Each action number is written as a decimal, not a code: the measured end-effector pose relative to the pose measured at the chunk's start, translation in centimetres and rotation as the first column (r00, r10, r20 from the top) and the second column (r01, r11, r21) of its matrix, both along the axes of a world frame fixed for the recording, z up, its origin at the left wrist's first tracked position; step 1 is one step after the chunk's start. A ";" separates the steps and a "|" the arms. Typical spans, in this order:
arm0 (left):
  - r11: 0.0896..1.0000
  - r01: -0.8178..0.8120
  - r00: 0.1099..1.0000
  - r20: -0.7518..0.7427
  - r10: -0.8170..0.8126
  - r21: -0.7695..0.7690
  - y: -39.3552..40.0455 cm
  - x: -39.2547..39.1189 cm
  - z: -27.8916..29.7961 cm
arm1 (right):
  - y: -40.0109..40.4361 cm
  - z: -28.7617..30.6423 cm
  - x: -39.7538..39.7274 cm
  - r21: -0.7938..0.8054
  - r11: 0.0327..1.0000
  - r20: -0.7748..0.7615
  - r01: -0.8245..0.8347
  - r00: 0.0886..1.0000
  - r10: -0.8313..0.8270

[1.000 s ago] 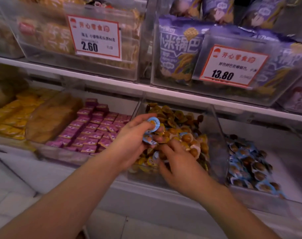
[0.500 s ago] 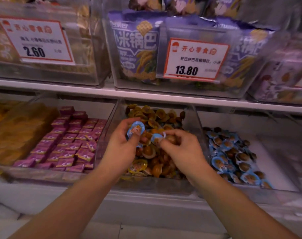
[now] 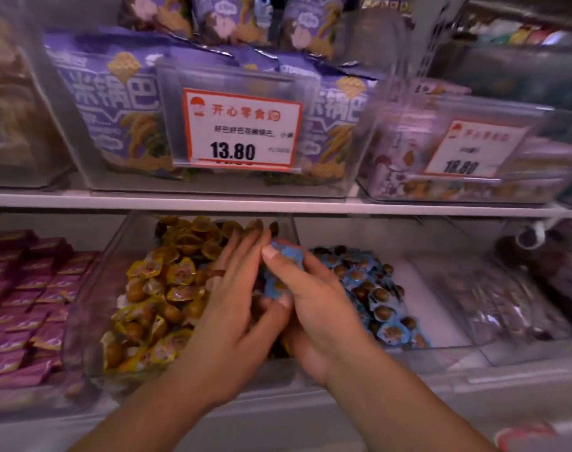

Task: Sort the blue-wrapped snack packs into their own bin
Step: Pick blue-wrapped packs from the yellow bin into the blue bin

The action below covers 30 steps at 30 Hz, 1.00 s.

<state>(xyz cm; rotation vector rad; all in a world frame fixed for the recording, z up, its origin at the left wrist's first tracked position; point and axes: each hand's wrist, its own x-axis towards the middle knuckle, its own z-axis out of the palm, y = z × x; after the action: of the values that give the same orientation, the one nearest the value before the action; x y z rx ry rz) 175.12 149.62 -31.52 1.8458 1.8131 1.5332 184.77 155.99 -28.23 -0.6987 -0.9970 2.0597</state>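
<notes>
**Blue packs gathered at the bin divider**

We hold a few blue-wrapped packs (image 3: pixel 286 256) pinched in our right hand (image 3: pixel 314 308), just above the wall between the yellow-pack bin (image 3: pixel 92 308) and the blue-pack bin (image 3: pixel 447 327). Our left hand (image 3: pixel 232 308) lies flat-fingered against the right, over the yellow packs. We should keep the pinch firm, clear the divider, then release low over the blue pile.

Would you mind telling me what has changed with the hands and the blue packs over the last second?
The blue packs passed from the left hand, which held one up a second ago, to the right hand, which now grips them. The left hand is open. Both stay over the yellow-pack bin; the blue-pack bin looks unchanged.
</notes>
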 end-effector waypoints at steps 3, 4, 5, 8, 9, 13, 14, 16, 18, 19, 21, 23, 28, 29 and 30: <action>0.994 0.107 0.991 0.080 -0.105 -0.023 0.3 -0.6 -0.3 | 3.2 0.4 2.7 0.237 0.965 0.080 0.114 0.987 -0.136; 0.996 0.079 0.995 0.065 -0.076 -0.042 0.7 -1.1 -0.5 | 4.6 0.5 3.7 0.310 0.942 0.151 0.126 0.972 -0.179; 0.998 0.035 0.999 0.018 -0.034 -0.059 1.0 -1.5 -0.7 | 6.0 0.5 4.9 0.375 0.921 0.244 0.103 0.948 -0.205; 0.990 -0.041 0.995 -0.099 0.027 -0.133 1.9 -2.7 -1.6 | 9.8 -0.2 9.1 0.471 0.867 0.594 -0.163 0.785 -0.175; 0.986 -0.047 0.989 -0.143 0.024 -0.160 2.1 -2.9 -1.8 | 10.9 -0.6 10.6 0.464 0.834 0.723 -0.298 0.672 -0.161; 0.955 -0.095 0.912 -0.410 -0.030 -0.283 2.6 -2.9 -2.4 | 13.1 -1.6 14.8 0.521 0.743 0.813 -0.420 0.511 -0.281; 0.943 -0.113 0.864 -0.499 -0.063 -0.314 2.8 -2.8 -2.6 | 13.5 -1.8 15.0 0.616 0.708 0.750 -0.346 0.531 -0.394; 0.903 -0.138 0.780 -0.607 -0.154 -0.406 3.1 -2.6 -2.8 | 13.8 -2.0 14.5 0.745 0.642 0.624 -0.179 0.526 -0.578; 0.862 -0.160 0.756 -0.621 -0.207 -0.481 3.2 -2.7 -3.0 | 13.2 -2.5 13.0 0.784 0.618 0.521 -0.060 0.604 -0.603; 0.853 -0.171 0.750 -0.627 -0.212 -0.493 3.2 -2.9 -2.9 | 12.5 -2.7 12.0 0.789 0.614 0.482 -0.037 0.658 -0.579; 0.865 -0.183 0.725 -0.659 -0.202 -0.467 3.0 -3.4 -2.2 | 10.5 -3.0 9.5 0.787 0.612 0.450 -0.077 0.749 -0.485; 0.889 -0.198 0.693 -0.701 -0.171 -0.413 2.7 -4.2 -1.3 | 8.6 -3.2 7.3 0.823 0.536 0.464 -0.188 0.767 -0.444; 0.895 -0.262 0.719 -0.692 -0.070 -0.362 1.4 -7.8 0.1 | 6.4 -4.5 3.9 0.809 0.483 0.532 -0.334 0.766 -0.361; 0.882 -0.283 0.716 -0.695 -0.067 -0.377 1.2 -8.5 0.2 | 6.3 -4.7 3.6 0.811 0.487 0.528 -0.324 0.764 -0.371; 0.872 -0.296 0.724 -0.687 -0.061 -0.389 1.1 -9.1 0.4 | 6.2 -4.8 3.3 0.819 0.480 0.521 -0.315 0.759 -0.390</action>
<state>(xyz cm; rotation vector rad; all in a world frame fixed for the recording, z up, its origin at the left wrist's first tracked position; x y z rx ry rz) 166.05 150.70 -31.13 2.1937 2.3522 0.2891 188.10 162.22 -33.00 -0.8296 -2.2008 0.8730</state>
